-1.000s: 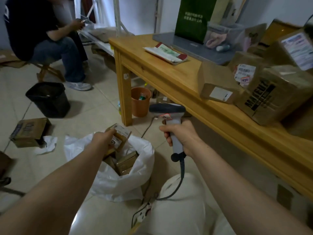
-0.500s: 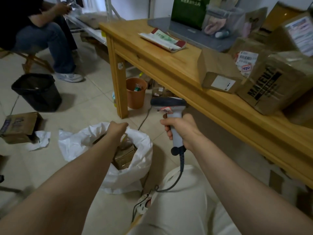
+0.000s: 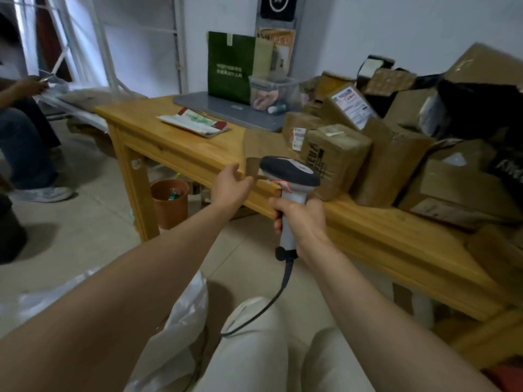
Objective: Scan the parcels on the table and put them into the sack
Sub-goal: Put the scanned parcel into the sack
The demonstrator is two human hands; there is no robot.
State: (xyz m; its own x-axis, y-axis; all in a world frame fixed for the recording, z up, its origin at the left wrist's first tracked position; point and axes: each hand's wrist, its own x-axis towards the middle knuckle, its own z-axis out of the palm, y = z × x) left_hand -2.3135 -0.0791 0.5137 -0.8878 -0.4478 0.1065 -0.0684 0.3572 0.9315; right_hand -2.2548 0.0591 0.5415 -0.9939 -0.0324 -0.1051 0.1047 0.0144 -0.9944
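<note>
1. The left hand [image 3: 230, 183] reaches out to the front edge of the wooden counter [image 3: 181, 148]. Its fingers are loose and a little bent, and it holds nothing. The fingertips are right by the corner of a flat brown box [image 3: 261, 142] lying near the counter's edge. I cannot tell if they touch it.
2. The right hand [image 3: 300, 222] is wrapped tight round the handle of a scanner [image 3: 288, 172]. The scanner stands upright, with its dark head on top. A black cord [image 3: 283, 287] hangs from the bottom of the handle and runs down by the person's knee.
3. The parcels [image 3: 393, 165] sit in a big heap on the right part of the counter. A brown box with black letters [image 3: 339, 154] is just behind the scanner. Behind it, a box with a white label [image 3: 352, 108] leans to one side. A black bag [image 3: 481, 108] lies on top of the heap, farther right.
4. The sack [image 3: 184, 315] is white and sits low on the floor, between the left arm and the person's leg. Only part of it shows, and I cannot see inside it.
5. At the far end of the counter are a white, green and red packet [image 3: 195, 123], a green bag [image 3: 230, 66] and a clear tub [image 3: 271, 91]. An orange bin [image 3: 169, 202] stands under the counter. Another person [image 3: 22, 142] sits at the left.
</note>
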